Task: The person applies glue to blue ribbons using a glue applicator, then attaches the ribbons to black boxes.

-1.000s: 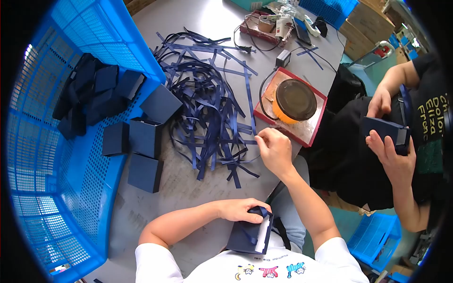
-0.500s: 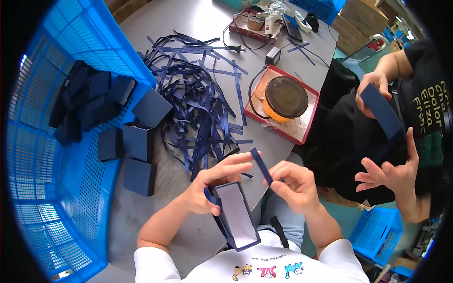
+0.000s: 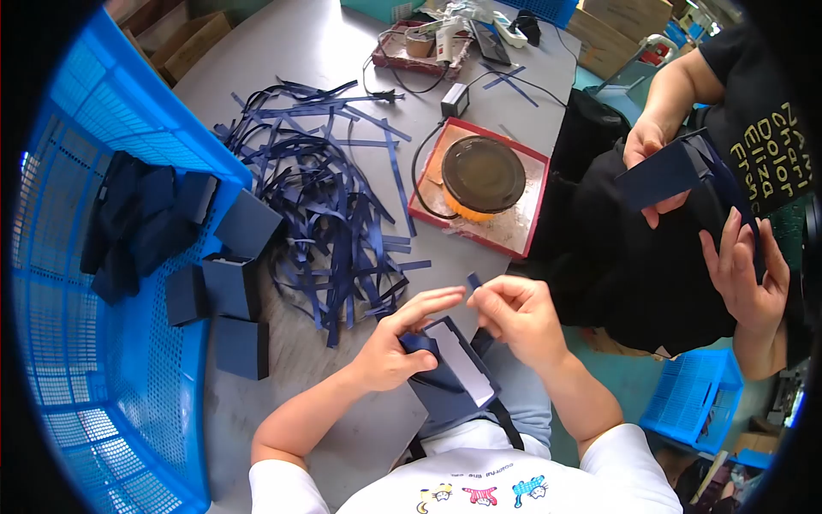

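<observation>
My left hand [image 3: 396, 347] is closed around the side of a dark blue box [image 3: 441, 398], its white inside facing up. A loop of dark blue ribbon [image 3: 416, 342] bends under the left thumb at the box's edge. Just right of the box, my right hand [image 3: 521, 315] pinches a short dark blue ribbon strip [image 3: 473, 280], whose tip sticks out above the fingers. Whether that strip joins the box is hidden. Beyond my hands lies a tangled heap of ribbon strips [image 3: 330, 197].
A blue plastic crate [image 3: 163, 377] on the left holds several dark boxes, and others [image 3: 242, 349] stand beside it. A round pot [image 3: 484, 176] sits in a red tray [image 3: 535, 193]. At right, another person's hands [image 3: 655, 158] handle a dark blue box [image 3: 664, 174].
The box in my left hand has tilted and shifted right. My right hand has come closer to it with the strip. The other person's dark blue piece has turned, and their hands have moved.
</observation>
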`<act>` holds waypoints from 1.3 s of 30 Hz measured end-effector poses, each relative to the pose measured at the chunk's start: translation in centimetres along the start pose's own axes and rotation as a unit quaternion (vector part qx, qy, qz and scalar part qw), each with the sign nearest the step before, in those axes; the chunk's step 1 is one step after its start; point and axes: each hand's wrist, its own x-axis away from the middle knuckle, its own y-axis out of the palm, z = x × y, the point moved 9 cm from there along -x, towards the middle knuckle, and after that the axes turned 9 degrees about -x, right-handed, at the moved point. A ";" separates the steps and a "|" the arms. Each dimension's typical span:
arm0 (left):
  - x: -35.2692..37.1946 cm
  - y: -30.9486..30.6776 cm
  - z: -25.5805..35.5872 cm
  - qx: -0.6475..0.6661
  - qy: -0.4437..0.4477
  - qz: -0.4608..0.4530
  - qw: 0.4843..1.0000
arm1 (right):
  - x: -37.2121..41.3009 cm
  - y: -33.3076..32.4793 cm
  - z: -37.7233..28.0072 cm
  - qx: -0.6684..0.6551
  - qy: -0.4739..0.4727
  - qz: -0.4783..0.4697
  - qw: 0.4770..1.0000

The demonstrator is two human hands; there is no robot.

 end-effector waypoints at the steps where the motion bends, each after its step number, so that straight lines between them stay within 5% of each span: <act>1: -0.1 0.4 -1.3 -0.007 -0.014 -0.026 1.000 | -0.4 -0.9 -1.1 0.008 -0.041 0.025 0.999; 5: 0.6 2.9 -5.1 0.028 -0.103 -0.098 0.989 | -2.2 -4.9 -3.6 -0.002 -0.098 0.091 0.991; 8: 0.4 3.8 -4.9 0.044 -0.082 -0.106 0.990 | -4.2 -7.1 -4.3 -0.010 -0.099 0.109 0.989; 11: 0.5 3.5 -4.6 -0.091 -0.052 -0.143 0.984 | -6.0 -8.2 -4.4 -0.009 -0.097 0.112 0.989; 35: 0.4 3.2 -4.0 -0.107 -0.017 -0.154 0.982 | -8.4 -10.1 -3.7 0.039 -0.096 0.158 0.982; 39: 1.1 2.4 -5.4 0.057 -0.137 -0.120 0.982 | -6.5 -9.1 -3.2 -0.055 -0.046 0.101 0.992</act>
